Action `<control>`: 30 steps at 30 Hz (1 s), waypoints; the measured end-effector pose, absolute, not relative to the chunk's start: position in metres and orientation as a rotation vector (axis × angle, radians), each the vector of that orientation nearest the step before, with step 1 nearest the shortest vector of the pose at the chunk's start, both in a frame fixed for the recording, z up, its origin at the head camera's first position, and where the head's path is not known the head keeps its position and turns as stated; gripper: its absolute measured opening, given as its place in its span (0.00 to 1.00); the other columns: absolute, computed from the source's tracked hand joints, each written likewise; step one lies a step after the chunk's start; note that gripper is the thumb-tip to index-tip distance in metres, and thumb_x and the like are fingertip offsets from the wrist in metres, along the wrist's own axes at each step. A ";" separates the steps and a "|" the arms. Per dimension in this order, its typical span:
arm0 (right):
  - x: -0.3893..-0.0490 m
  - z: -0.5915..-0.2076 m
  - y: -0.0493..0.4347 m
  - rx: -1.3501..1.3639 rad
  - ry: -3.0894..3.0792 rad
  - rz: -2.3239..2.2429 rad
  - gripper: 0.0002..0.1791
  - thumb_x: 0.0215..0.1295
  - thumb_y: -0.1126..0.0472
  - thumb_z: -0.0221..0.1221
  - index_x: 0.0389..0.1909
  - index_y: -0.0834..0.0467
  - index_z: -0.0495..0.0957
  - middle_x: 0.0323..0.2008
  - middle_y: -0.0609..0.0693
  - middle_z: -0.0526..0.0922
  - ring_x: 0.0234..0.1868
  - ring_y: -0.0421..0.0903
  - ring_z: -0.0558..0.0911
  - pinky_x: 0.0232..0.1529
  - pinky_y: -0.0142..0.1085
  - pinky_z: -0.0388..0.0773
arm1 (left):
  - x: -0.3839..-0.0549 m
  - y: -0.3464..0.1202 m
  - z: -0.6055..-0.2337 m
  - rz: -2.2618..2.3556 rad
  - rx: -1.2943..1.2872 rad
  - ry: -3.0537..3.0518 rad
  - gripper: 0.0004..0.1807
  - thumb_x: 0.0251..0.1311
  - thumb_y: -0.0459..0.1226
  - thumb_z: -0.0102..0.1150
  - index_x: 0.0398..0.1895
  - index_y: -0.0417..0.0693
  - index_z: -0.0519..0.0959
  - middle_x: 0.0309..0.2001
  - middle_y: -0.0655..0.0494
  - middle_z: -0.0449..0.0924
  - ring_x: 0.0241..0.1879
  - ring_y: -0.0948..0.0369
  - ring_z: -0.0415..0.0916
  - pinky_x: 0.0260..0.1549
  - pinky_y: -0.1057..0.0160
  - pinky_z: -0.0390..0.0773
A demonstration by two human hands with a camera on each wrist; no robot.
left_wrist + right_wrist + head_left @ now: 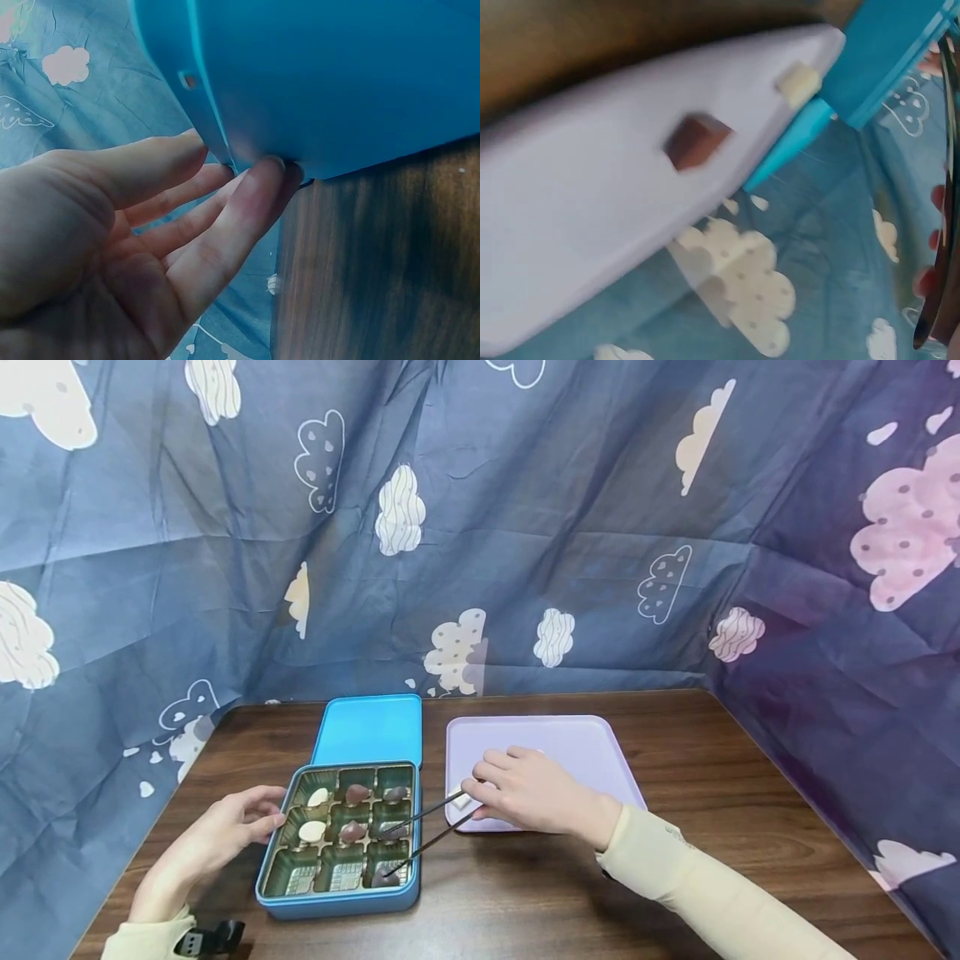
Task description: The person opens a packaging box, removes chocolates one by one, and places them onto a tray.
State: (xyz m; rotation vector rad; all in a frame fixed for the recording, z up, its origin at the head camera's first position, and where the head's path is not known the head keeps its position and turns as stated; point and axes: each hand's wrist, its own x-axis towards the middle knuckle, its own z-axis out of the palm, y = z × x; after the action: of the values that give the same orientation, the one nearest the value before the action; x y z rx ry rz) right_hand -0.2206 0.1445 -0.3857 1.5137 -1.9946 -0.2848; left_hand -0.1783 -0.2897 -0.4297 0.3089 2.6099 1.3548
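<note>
My right hand [528,789] holds slim dark tongs [442,835] whose two prongs spread leftward over the blue tin [341,906]. The lower tip meets a dark chocolate [386,879] in the tin's front right compartment; whether it is clamped, I cannot tell. White chocolates [312,832], reddish-brown chocolates [352,832] and dark chocolates [395,794] sit in the gold divided insert. Along the tin's left wall, the fingers and thumb of my left hand [217,837] touch it, loosely bent; the left wrist view shows this contact with the blue wall [315,90].
A blue lid [367,731] lies behind the tin. The lilac tray [585,735] is to its right, under my right hand, with a white piece [461,799] on it. The right wrist view also shows a brown piece [697,141] there. A cloud-print curtain [495,560] borders the wooden table [720,835].
</note>
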 end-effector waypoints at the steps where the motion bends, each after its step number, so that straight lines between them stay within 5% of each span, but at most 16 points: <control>1: -0.221 -0.382 0.144 1.524 -1.989 -0.301 0.21 0.69 0.40 0.52 0.46 0.52 0.77 0.33 0.44 0.75 0.34 0.44 0.71 0.27 0.33 0.68 | -0.178 -0.290 -0.430 1.353 0.304 2.611 0.26 0.66 0.32 0.58 0.62 0.25 0.66 0.43 0.42 0.80 0.40 0.54 0.81 0.36 0.64 0.83; 17: -0.187 -0.323 0.101 1.504 -2.132 -0.564 0.18 0.61 0.37 0.60 0.33 0.46 0.83 0.30 0.41 0.78 0.33 0.42 0.73 0.22 0.32 0.69 | -0.180 -0.291 -0.429 1.365 0.320 2.622 0.24 0.66 0.30 0.58 0.61 0.24 0.66 0.42 0.42 0.80 0.39 0.54 0.82 0.36 0.64 0.83; 24: -0.176 -0.320 0.074 1.446 -2.245 -0.713 0.07 0.62 0.51 0.60 0.26 0.41 0.84 0.29 0.38 0.79 0.30 0.40 0.71 0.15 0.30 0.67 | -0.180 -0.290 -0.430 1.377 0.314 2.617 0.23 0.66 0.29 0.57 0.60 0.24 0.66 0.42 0.42 0.79 0.39 0.53 0.82 0.36 0.64 0.83; 30: -0.174 -0.325 0.069 1.425 -2.260 -0.786 0.07 0.64 0.50 0.59 0.28 0.39 0.83 0.31 0.38 0.80 0.30 0.41 0.71 0.14 0.31 0.68 | -0.180 -0.290 -0.430 1.355 0.313 2.620 0.24 0.66 0.30 0.58 0.61 0.24 0.67 0.42 0.42 0.80 0.39 0.53 0.82 0.36 0.64 0.83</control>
State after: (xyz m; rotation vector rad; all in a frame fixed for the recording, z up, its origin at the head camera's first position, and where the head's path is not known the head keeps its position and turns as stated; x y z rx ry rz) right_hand -0.1744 0.0692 -0.3252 1.4251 -2.2601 -0.7864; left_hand -0.1801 -0.2899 -0.4298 0.3133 2.6200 1.3554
